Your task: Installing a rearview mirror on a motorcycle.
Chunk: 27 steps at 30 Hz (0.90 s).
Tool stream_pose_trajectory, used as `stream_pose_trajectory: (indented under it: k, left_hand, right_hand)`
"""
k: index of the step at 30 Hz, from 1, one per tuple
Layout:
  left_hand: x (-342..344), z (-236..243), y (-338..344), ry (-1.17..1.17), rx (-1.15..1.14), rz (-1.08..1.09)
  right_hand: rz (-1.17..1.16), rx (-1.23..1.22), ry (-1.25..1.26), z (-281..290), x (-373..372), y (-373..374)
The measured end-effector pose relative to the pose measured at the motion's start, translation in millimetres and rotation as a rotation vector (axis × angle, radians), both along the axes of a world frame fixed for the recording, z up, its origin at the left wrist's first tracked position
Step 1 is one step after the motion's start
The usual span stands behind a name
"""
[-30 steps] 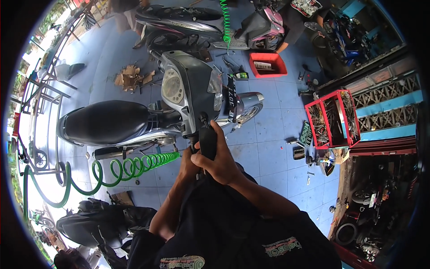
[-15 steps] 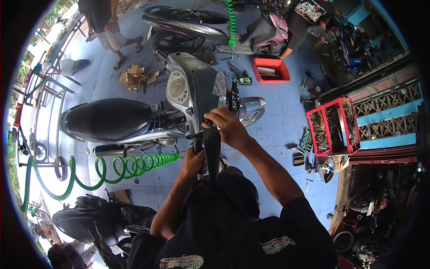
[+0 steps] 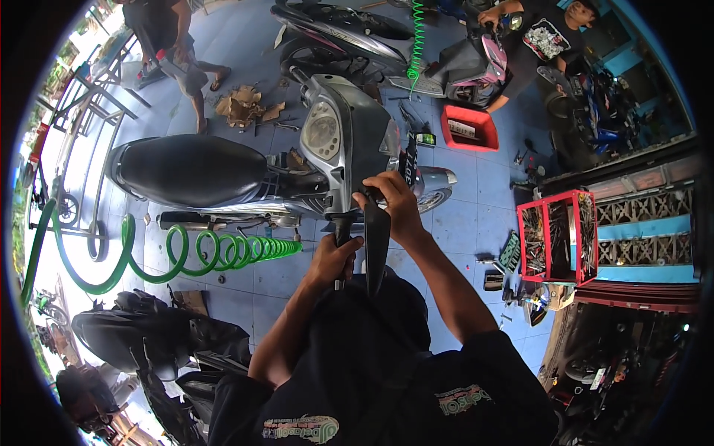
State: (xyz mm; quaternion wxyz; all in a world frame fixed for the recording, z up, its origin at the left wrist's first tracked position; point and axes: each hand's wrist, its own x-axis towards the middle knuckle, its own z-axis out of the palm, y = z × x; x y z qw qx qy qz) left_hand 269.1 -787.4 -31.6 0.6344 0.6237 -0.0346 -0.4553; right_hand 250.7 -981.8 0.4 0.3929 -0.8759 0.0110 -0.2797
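Observation:
A grey scooter point(image 3: 346, 123) stands crosswise before me, its front end to the right and its black seat point(image 3: 190, 169) to the left. My left hand point(image 3: 333, 260) is wrapped round the black handlebar grip point(image 3: 342, 230), with the thumb toward the right. Just right of the grip, a long black tapered part point(image 3: 377, 253), which looks like a mirror seen edge-on, points toward me. At its far end my right hand point(image 3: 396, 202) has its fingers bent and closed on it, by the handlebar. The fingertips partly hide the spot where it meets the handlebar.
A coiled green hose point(image 3: 175, 245) hangs at the left. Further off stand another scooter point(image 3: 349, 33), a red bin point(image 3: 470, 128) and a person by a pink scooter point(image 3: 494, 63). A red tool rack point(image 3: 558, 238) is at the right, and a dark scooter point(image 3: 141, 327) at lower left.
The view has shifted, so the scooter and both hands appear further right. My left thumb now extends to the right. The person at top right has come further into view.

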Motion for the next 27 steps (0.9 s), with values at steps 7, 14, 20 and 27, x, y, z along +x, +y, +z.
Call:
stream_pose_trajectory:
  k: [7, 14, 20, 27]
  left_hand:
    - [0, -11, 5, 0.012, -0.021, 0.0]
    - [3, -13, 7, 0.004, -0.02, 0.001]
    - [3, -3, 6, 0.021, -0.019, -0.028]
    - [4, -2, 6, 0.015, 0.006, -0.035]
  right_hand:
    - [-0.118, -0.181, -0.088, -13, 7, 13]
    - [0.028, -0.165, -0.012, 17, 4, 1]
    - [0.158, -0.264, 0.074, 7, -7, -17]
    - [-0.014, -0.154, 0.102, -1, -10, -4]
